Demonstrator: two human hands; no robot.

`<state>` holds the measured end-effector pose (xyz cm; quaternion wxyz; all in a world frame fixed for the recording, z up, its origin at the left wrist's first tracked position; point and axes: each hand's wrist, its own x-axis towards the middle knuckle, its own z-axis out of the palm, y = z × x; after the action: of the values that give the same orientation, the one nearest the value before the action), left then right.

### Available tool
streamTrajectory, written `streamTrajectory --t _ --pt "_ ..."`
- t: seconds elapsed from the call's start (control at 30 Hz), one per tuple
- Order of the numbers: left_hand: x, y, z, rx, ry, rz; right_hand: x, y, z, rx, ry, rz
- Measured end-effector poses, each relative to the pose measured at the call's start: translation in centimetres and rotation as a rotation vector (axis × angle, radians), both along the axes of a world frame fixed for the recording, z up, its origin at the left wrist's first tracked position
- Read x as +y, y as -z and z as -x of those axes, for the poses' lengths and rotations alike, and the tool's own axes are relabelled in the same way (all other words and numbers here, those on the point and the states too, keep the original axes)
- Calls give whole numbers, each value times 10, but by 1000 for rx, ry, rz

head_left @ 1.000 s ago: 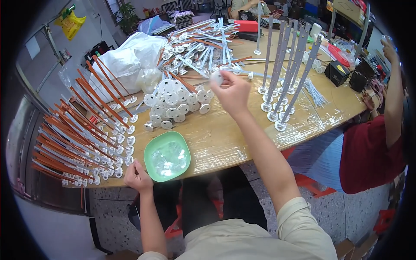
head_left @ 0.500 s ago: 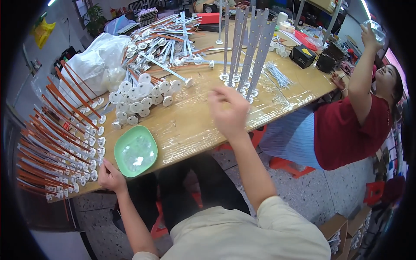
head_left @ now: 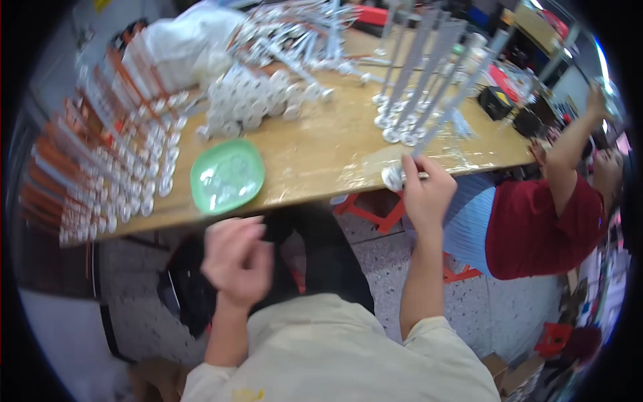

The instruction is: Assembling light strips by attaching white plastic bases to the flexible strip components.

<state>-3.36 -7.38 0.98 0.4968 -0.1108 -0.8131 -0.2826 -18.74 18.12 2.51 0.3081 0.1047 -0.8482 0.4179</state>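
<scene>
My right hand [head_left: 426, 193] grips a long grey rod with a round white base [head_left: 395, 175] at the near edge of the wooden table [head_left: 321, 154]; the rod leans up and away to the right. My left hand [head_left: 236, 258] hangs below the table edge, fingers curled, blurred, with nothing seen in it. A green square dish [head_left: 228, 175] lies on the table just above the left hand. Several more grey rods on round bases [head_left: 415, 87] stand upright beyond the right hand.
Rows of orange rods with white ends [head_left: 100, 167] fill the table's left side. A pile of white round caps [head_left: 248, 100] and a white plastic bag [head_left: 181, 40] lie at the back. A person in a red top [head_left: 536, 221] sits at the right, arm raised.
My right hand came back from the middle of the table to its near edge and closed on a rod's base. My left hand left the table edge and dropped below it. The view swung right.
</scene>
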Motion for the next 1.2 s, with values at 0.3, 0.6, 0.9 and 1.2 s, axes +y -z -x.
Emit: streamTrajectory --t 0.3,0.6,0.9,1.2 --pt "70 35 -35 -439 817 -26 16 25 -157 -971 -477 571" --pt "54 43 -59 -350 949 -197 -24 3 -149 -783 -741 369" --pt "16 24 -91 -133 610 -275 -115 -35 -108 -529 -1268 -23" --pt "1 13 -111 -94 379 -384 -228 -1 -4 6 -974 -400"
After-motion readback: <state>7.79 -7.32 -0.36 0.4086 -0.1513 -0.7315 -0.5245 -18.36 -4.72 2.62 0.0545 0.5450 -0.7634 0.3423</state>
